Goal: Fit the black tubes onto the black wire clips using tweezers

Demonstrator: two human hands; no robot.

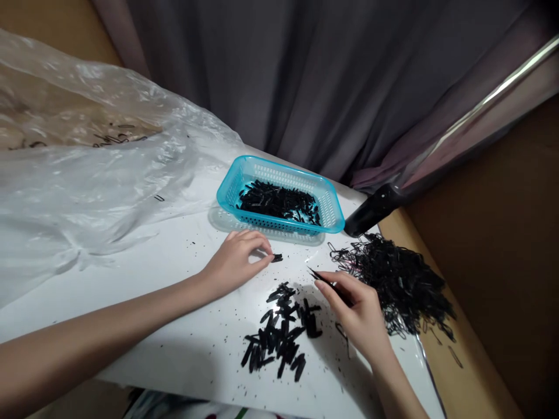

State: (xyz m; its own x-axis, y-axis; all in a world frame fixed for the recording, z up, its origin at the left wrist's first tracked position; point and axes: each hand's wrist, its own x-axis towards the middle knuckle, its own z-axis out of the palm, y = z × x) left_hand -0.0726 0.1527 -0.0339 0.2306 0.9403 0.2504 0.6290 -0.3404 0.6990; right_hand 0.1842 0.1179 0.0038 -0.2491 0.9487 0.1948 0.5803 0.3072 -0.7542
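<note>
My left hand (238, 262) rests on the white table (174, 326) just in front of the blue basket (332, 203), its fingers curled and its fingertips pinching a small black piece (276, 257). My right hand (358, 311) is closed on a thin black clip (323, 280) that points up and left. Between and below the hands lies a pile of short black pieces (282, 337). A heap of thin black wire clips (393, 279) lies right of my right hand. The basket holds several black pieces (279, 202).
A large clear plastic bag (78, 169) covers the left part of the table. A dark curtain (305, 75) hangs behind. A metal rod with a black end (375, 212) slants in from the right. Small black specks dot the table. The right table edge is brown.
</note>
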